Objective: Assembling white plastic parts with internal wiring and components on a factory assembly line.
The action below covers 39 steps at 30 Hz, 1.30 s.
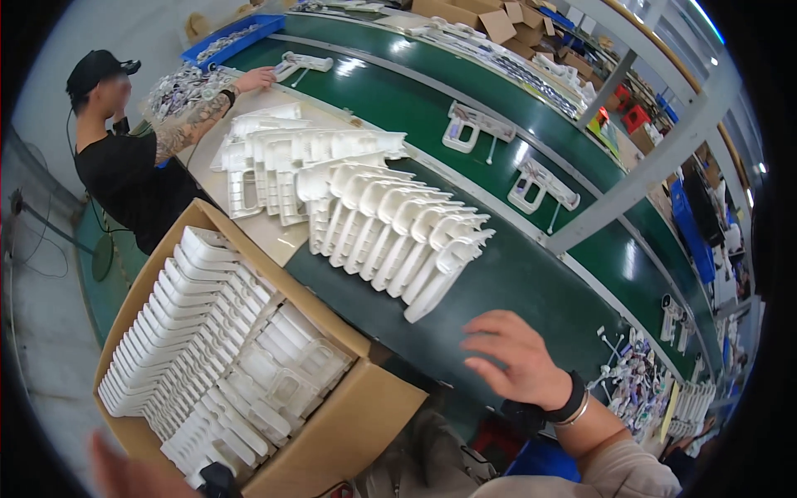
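Observation:
My right hand [516, 358] hovers over the dark green work surface, fingers apart and slightly curled, holding nothing. Beyond it, to the left, stands a row of white plastic gun-shaped shell halves [390, 224], nested side by side. At the lower left edge my left hand [124, 473] is blurred and partly cut off, with a stretched finger showing and nothing seen in it. It is beside an open cardboard box [398, 415] packed with stacked white shell halves [191, 307]. Part of the left hand lies outside the picture.
A green conveyor belt [398, 91] carries white gun-shaped assemblies [477, 126]. At the far left a co-worker [124, 158] reaches to another assembly on it. Small wired parts [639, 378] lie heaped at right. A grey metal post [639, 178] slants across the belt; a blue tray [237, 40] stands behind.

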Available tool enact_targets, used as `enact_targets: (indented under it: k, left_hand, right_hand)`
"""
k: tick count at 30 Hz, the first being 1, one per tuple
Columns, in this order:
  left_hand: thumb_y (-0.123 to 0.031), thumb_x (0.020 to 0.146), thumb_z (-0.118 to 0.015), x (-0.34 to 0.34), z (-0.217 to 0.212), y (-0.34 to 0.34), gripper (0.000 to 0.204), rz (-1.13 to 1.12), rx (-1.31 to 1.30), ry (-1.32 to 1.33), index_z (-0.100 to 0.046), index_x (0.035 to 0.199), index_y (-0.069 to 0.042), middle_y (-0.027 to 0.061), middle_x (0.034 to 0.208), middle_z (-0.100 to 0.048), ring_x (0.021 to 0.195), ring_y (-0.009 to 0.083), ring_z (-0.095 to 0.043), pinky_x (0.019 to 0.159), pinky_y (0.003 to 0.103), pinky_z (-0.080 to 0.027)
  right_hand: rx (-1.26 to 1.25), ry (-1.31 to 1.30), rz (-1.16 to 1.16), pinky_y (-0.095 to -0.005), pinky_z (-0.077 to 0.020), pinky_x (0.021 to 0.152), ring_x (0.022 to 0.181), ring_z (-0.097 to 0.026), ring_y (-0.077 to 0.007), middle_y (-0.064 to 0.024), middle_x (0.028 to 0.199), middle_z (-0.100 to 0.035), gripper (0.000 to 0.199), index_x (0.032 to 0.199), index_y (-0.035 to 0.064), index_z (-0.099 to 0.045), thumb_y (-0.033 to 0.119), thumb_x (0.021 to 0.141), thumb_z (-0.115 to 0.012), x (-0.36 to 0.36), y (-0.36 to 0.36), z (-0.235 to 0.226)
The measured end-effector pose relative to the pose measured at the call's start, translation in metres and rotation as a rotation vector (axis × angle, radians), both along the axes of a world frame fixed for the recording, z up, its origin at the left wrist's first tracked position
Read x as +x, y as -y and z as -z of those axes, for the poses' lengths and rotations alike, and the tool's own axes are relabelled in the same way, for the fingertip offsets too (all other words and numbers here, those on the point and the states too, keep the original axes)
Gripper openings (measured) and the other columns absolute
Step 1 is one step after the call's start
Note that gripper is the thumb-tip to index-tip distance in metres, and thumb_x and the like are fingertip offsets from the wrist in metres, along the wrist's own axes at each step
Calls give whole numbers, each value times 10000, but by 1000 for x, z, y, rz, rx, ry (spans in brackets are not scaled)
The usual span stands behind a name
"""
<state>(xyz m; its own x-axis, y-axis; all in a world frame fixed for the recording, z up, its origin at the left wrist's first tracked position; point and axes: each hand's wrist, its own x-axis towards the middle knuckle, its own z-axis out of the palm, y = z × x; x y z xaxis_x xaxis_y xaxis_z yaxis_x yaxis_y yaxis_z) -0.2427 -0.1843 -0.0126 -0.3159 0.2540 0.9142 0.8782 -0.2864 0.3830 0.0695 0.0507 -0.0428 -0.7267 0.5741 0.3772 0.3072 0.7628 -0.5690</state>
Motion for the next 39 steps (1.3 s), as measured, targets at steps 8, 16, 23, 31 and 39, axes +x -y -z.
enact_targets:
  k: [8,16,23,31,39]
  left_hand:
    - [-174,755,-708,-53,77,59,445,71,-1310,29,-566,1138,0,192,1066,-602,1022,395,-541,898,432,-428]
    - [-263,779,-692,-72,123,85,446,108,-1390,178,-576,1127,-9,178,1052,-615,970,366,-564,841,416,-456]
    - [-286,773,-691,-70,166,102,467,267,-1409,231,-573,1121,4,195,1062,-610,950,373,-587,845,420,-469]
    - [-314,807,-630,-54,178,116,542,217,-1559,306,-515,1223,13,212,1137,-579,1066,392,-542,919,475,-430]
    - [-238,809,-639,-65,147,117,451,64,-1481,400,-528,1167,13,218,1127,-567,1044,382,-537,903,427,-431]
  right_hand:
    - [40,8,-205,-363,-483,777,900,-586,-273,-86,992,-606,194,938,60,-642,106,762,-710,-92,14,-12]
    - [-17,98,-319,-361,-481,775,898,-580,-274,-86,967,-605,191,957,51,-631,111,787,-694,-143,23,11]
    - [-65,294,-451,-356,-475,778,883,-586,-254,-59,983,-610,221,1017,97,-600,218,837,-639,-150,48,48]
    - [-132,517,-528,-366,-468,742,844,-586,-269,-75,915,-617,176,960,99,-626,240,857,-601,-137,63,90]
    - [-285,427,-477,-389,-473,785,891,-593,-329,-145,908,-630,187,956,25,-626,171,839,-622,-151,57,77]
